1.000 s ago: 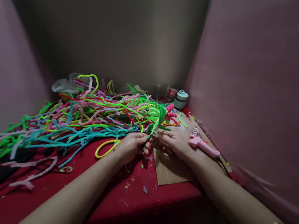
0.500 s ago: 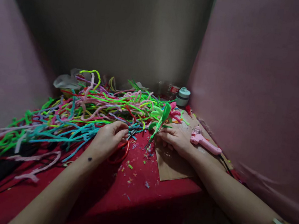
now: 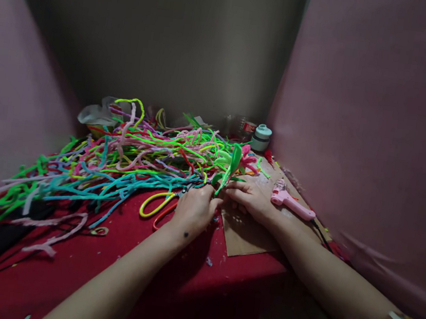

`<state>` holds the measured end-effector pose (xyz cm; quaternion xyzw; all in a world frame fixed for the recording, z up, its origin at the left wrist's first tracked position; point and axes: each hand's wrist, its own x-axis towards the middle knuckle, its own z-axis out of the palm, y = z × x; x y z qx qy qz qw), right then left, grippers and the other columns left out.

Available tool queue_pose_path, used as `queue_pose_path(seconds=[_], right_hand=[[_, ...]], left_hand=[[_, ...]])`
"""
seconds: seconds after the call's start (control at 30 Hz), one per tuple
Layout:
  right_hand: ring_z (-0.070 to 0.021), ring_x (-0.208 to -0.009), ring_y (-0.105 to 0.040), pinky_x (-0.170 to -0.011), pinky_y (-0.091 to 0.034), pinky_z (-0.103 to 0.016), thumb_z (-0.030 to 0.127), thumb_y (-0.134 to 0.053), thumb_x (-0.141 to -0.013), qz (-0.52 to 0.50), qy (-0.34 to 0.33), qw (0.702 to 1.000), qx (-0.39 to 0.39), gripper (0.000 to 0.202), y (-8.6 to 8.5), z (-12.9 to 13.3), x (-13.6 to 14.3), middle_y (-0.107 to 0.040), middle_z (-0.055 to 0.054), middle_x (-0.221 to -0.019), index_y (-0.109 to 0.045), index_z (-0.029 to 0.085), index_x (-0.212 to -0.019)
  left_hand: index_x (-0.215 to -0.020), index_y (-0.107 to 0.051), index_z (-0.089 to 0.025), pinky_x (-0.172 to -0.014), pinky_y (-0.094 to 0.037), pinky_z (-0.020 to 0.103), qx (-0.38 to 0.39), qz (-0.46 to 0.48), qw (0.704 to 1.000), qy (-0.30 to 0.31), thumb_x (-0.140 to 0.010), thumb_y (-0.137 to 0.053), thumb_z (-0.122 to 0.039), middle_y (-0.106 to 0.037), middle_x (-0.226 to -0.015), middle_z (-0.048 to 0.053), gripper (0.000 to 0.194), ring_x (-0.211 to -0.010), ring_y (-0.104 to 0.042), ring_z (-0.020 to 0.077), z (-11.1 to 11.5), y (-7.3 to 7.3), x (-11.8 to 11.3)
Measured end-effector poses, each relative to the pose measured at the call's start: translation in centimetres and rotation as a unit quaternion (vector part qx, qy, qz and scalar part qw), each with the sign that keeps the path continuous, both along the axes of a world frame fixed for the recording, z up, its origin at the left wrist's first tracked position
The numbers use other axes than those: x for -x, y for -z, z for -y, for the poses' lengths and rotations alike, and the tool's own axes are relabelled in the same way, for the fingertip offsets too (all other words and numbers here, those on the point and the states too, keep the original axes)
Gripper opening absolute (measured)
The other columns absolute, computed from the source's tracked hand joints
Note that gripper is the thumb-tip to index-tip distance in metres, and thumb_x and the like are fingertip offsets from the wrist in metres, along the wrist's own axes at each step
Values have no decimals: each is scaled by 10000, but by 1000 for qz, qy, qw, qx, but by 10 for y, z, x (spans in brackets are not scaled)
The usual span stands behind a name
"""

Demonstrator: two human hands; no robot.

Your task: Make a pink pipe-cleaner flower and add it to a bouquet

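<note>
A green pipe-cleaner piece point(image 3: 231, 168) with leaf-like loops stands upright between my hands. My left hand point(image 3: 197, 207) is closed around its lower stems. Against the piece's right side, my right hand point(image 3: 249, 199) is closed on it too, its fingers bent over the edge of the cardboard point(image 3: 248, 236). Just left of my left hand lie scissors with one yellow handle point(image 3: 156, 204) and one red handle, their blades partly hidden. Behind the green piece, a pink pipe-cleaner flower point(image 3: 249, 160) rests near the cardboard's far end.
A large tangle of coloured pipe cleaners point(image 3: 139, 153) covers the back and left of the red table point(image 3: 105, 275). A pink glue gun point(image 3: 292, 205) lies right of my right hand. A jar with a light-blue lid point(image 3: 261, 137) stands at the back, near pink side walls.
My left hand has moved right, from beside the scissors to the lower stems of the green piece, and closed on them. The scissors' yellow handle now shows. My right hand has barely moved.
</note>
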<state>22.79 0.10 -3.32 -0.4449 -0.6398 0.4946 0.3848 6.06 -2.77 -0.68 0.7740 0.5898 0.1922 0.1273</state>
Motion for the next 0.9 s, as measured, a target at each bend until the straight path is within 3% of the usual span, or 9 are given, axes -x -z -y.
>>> queue_pose_path(seconds=[0.27, 0.37, 0.5, 0.63, 0.77, 0.9], right_hand=[[-57, -446, -442, -388, -306, -176, 292, -609, -740, -41, -6, 999, -16, 247, 2, 2, 2, -580, 17, -609, -671, 151, -933], [-62, -417, -405, -379, -289, -191, 345, -616, -754, -66, -3, 998, -23, 247, 2, 4, 3, -540, 27, -556, -674, 157, -902], [-88, -503, -457, -437, -331, -216, 357, -597, -793, -106, -19, 991, -83, 210, 1, 9, 6, -577, -4, -647, -698, 174, -814], [-101, -532, -473, -508, -374, -240, 332, -613, -788, -113, -8, 988, -106, 171, -2, 14, 12, -578, 6, -652, -719, 214, -853], [-151, -755, -568, -737, -443, -300, 296, -633, -767, -108, 3, 986, -123, 153, -9, 18, 19, -647, -4, -785, -723, 246, -881], [-155, -773, -559, -764, -434, -307, 308, -587, -799, -97, 8, 987, -124, 172, -13, 21, 22, -658, -14, -801, -718, 226, -874]], left_hand=[[-710, -598, -194, -552, -353, 219, -34, 172, 984, 18, -819, -504, -288, -609, -570, -9, 171, -542, -544, 125, -3, 19, 8], [-768, -596, -195, -536, -347, 209, -90, 173, 981, 9, -827, -502, -276, -611, -590, -15, 137, -518, -531, 112, 0, 22, 8], [-829, -604, -182, -530, -339, 209, -205, 120, 971, 21, -857, -470, -262, -616, -610, 0, 159, -517, -541, 108, 5, 24, 10], [-800, -598, -172, -521, -333, 218, -270, 90, 958, 40, -871, -429, -233, -576, -565, -2, 194, -503, -530, 109, 7, 24, 12], [-795, -586, -184, -517, -364, 200, -196, 195, 961, 23, -851, -468, -245, -559, -559, -27, 144, -489, -517, 91, 7, 19, 11], [-730, -569, -187, -457, -376, 191, -43, 357, 933, 9, -818, -517, -292, -533, -518, -49, 147, -428, -478, 78, 8, 12, 7]])
